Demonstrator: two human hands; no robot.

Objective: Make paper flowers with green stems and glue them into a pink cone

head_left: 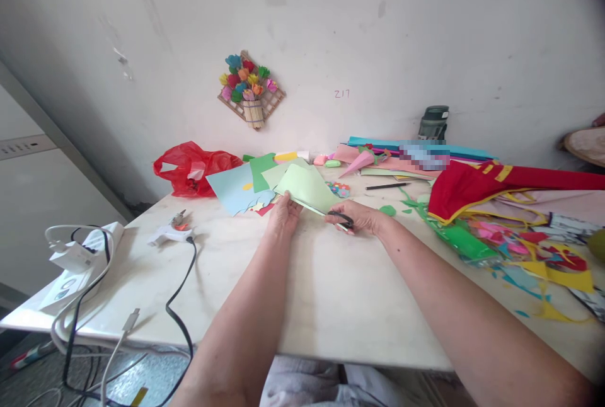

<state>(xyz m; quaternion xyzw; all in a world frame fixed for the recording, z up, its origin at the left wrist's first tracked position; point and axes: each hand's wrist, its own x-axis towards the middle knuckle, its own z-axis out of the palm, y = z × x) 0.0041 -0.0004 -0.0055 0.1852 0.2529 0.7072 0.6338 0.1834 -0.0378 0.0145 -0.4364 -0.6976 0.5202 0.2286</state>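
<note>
A sheet of light green paper point(306, 185) is raised a little over the middle of the table, its surface bowed. My left hand point(285, 213) pinches its near left edge. In my right hand point(357, 217) is a pair of scissors point(344, 219) with black handles, at the paper's right corner. The blades are mostly hidden, so whether they are apart cannot be made out. Behind and left of the green sheet lie a light blue sheet point(231, 188) and a darker green piece point(261, 172).
A red plastic bag point(191, 167) stands at the back left, near cables and a white power strip point(170, 235). Rightward lie a black pencil point(386, 186), a red cloth with yellow trim point(491, 186) and coloured paper scraps point(534, 275). Behind is a dark bottle point(433, 122).
</note>
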